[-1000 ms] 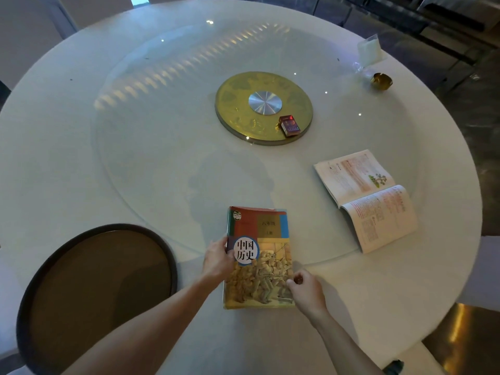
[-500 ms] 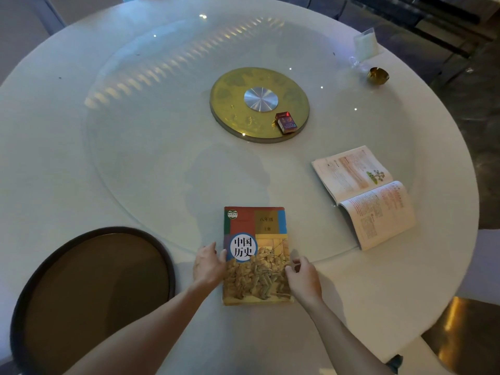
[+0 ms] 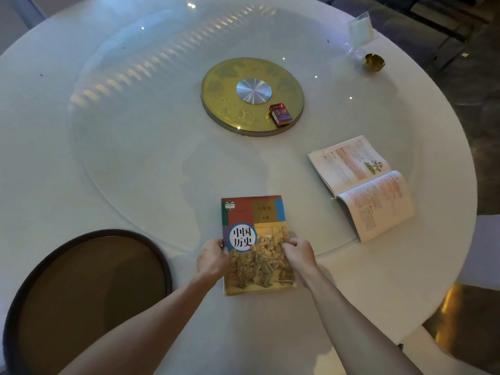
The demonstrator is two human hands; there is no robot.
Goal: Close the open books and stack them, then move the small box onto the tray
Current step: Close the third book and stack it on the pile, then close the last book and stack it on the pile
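White and round, the table point(image 3: 81, 185) carries a large clear glass turntable point(image 3: 135, 158) with a gold disc point(image 3: 230, 115) at its centre. A closed history textbook point(image 3: 254, 239) with a colourful cover lies flat at the near edge of the glass. The left hand point(image 3: 213, 259) grips the book's left edge, thumb on the cover. The right hand point(image 3: 299, 255) grips the right edge, fingers curled over it. To the right, well apart, a second book point(image 3: 362, 185) lies open, pages up. A small red box point(image 3: 281, 115) sits over the gold disc's near right rim. A dark round tray point(image 3: 86, 293) rests at the near left, beside the left forearm. A small gold dish point(image 3: 373, 62) and a clear card stand point(image 3: 361, 29) sit at the far right.
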